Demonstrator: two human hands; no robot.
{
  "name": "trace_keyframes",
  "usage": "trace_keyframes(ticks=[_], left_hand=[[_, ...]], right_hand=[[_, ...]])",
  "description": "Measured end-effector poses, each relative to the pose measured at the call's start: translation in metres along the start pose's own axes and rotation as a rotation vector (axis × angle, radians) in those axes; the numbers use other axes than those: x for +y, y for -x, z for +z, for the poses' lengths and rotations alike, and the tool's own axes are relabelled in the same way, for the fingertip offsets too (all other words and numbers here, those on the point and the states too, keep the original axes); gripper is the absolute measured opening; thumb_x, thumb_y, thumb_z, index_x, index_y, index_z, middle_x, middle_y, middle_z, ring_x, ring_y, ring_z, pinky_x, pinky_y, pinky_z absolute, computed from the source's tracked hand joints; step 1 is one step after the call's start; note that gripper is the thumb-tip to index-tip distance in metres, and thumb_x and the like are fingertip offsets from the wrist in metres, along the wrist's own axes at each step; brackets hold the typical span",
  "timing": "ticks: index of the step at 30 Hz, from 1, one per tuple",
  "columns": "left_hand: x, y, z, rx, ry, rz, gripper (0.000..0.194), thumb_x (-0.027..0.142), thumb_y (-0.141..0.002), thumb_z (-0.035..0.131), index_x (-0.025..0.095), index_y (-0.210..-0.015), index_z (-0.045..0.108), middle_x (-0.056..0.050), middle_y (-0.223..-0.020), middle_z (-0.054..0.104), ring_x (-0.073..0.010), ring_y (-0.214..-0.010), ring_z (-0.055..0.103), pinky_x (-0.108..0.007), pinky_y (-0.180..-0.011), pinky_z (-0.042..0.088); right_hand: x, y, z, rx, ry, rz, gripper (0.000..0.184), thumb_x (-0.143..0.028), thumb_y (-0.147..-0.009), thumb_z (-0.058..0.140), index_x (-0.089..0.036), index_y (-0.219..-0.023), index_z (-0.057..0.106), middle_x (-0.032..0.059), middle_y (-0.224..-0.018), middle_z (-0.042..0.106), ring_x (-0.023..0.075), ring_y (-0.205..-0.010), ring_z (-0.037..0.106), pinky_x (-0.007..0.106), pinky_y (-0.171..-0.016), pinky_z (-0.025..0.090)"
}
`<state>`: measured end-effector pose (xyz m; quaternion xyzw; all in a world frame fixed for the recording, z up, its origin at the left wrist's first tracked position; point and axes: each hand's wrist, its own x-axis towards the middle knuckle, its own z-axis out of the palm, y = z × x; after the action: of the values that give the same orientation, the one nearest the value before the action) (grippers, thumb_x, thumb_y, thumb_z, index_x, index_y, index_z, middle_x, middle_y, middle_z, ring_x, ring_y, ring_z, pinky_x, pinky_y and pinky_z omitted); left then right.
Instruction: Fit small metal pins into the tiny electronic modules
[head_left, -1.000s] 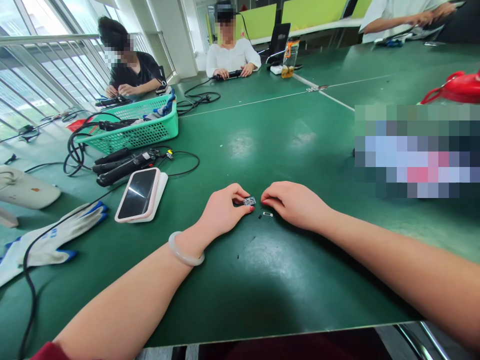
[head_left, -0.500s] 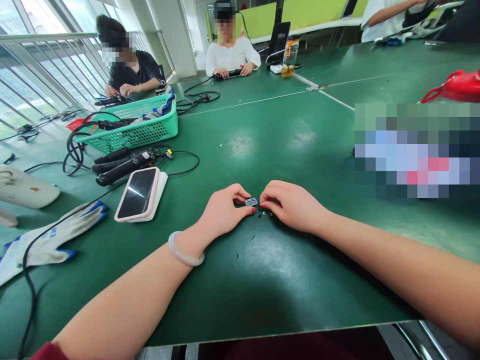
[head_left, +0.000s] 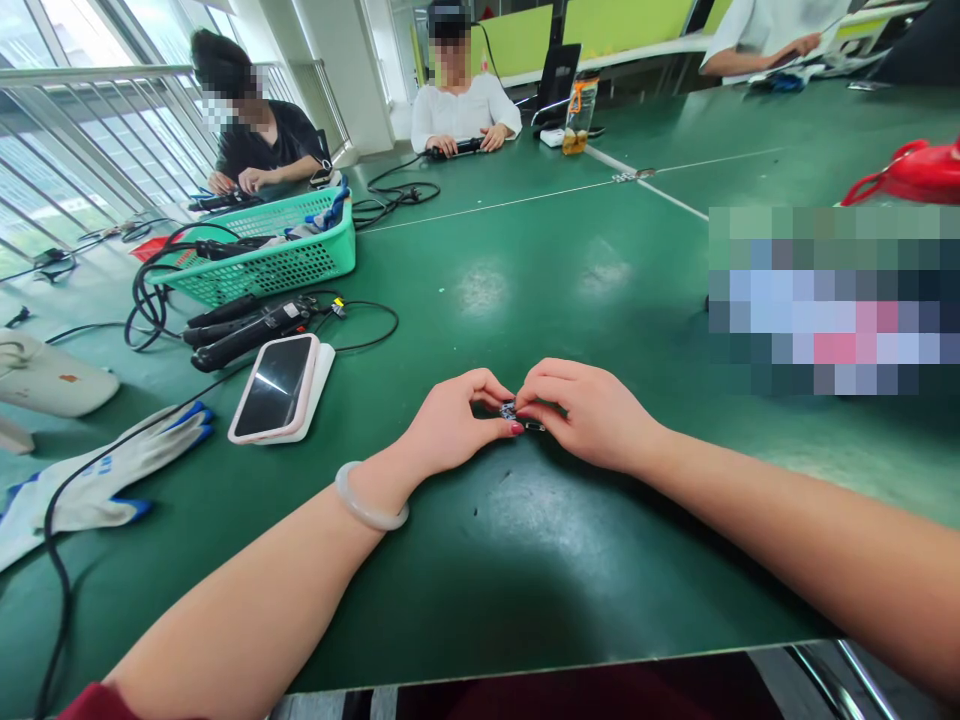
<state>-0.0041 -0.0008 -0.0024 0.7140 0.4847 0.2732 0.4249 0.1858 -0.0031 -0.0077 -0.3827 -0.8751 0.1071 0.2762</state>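
Note:
My left hand [head_left: 459, 422] pinches a small circuit board [head_left: 508, 410] between thumb and fingers, just above the green table [head_left: 585, 600]. My right hand [head_left: 577, 408] meets it from the right, with thumb and forefinger pressed together at the board's edge; what they hold, if anything, is too small to make out. Beneath the right fingertips lies a small shiny metallic piece [head_left: 535, 428], partly covered by the hand. A tiny dark bit [head_left: 475, 512] rests on the table nearer to me.
Left of my hands are a phone [head_left: 276, 385] on a white object, white-blue gloves [head_left: 105, 475], black cylindrical tools [head_left: 251, 328] with cables, and a green basket [head_left: 277, 270]. Farther back, a bottle [head_left: 579, 118] stands and three people sit. A red object [head_left: 915, 172] lies at right.
My hands have come together: the right fingertips now touch the board's edge, and the board has turned and shifted slightly right. At the far right, a co-worker's arm has lowered.

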Motion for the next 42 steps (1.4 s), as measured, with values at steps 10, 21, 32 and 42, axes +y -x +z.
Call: trace_keyframes(ticks=[10, 21, 32, 42], left_hand=[[-0.001, 0.001, 0.0, -0.007, -0.016, 0.045, 0.026, 0.027, -0.064, 0.075, 0.018, -0.082, 0.059, 0.0, -0.081, 0.066, -0.0136, -0.077, 0.06, -0.028, -0.073, 0.045], [-0.007, -0.004, -0.003, 0.106, -0.04, -0.066, 0.025, 0.028, -0.065, 0.073, 0.017, -0.085, 0.061, -0.002, -0.08, 0.069, -0.0148, -0.076, 0.062, -0.03, -0.074, 0.047], [-0.004, -0.004, -0.002, 0.057, 0.151, -0.067, 0.028, 0.025, -0.062, 0.076, 0.016, -0.081, 0.058, -0.002, -0.077, 0.066, -0.0126, -0.072, 0.061, -0.028, -0.071, 0.046], [0.004, -0.001, -0.001, -0.005, 0.528, -0.102, 0.033, 0.025, -0.057, 0.08, 0.015, -0.077, 0.055, 0.0, -0.075, 0.066, -0.0085, -0.067, 0.059, -0.024, -0.067, 0.047]], right_hand=[[-0.004, -0.001, -0.002, 0.004, -0.137, 0.134, 0.007, -0.02, -0.083, 0.055, -0.021, -0.081, 0.061, 0.0017, -0.085, 0.061, 0.0133, -0.073, 0.056, 0.026, -0.066, 0.042], [0.002, 0.001, -0.002, -0.167, -0.106, 0.136, 0.01, -0.024, -0.085, 0.056, -0.021, -0.082, 0.065, 0.0009, -0.084, 0.063, 0.0142, -0.076, 0.058, 0.027, -0.07, 0.043], [-0.001, -0.002, -0.002, -0.006, -0.3, 0.234, 0.011, -0.026, -0.082, 0.057, -0.021, -0.077, 0.065, -0.0003, -0.073, 0.058, 0.0111, -0.062, 0.05, 0.025, -0.06, 0.042], [-0.001, -0.003, -0.004, 0.065, -0.606, 0.344, 0.018, -0.036, -0.078, 0.06, -0.018, -0.078, 0.063, 0.0005, -0.07, 0.058, 0.0112, -0.059, 0.049, 0.025, -0.055, 0.04]])
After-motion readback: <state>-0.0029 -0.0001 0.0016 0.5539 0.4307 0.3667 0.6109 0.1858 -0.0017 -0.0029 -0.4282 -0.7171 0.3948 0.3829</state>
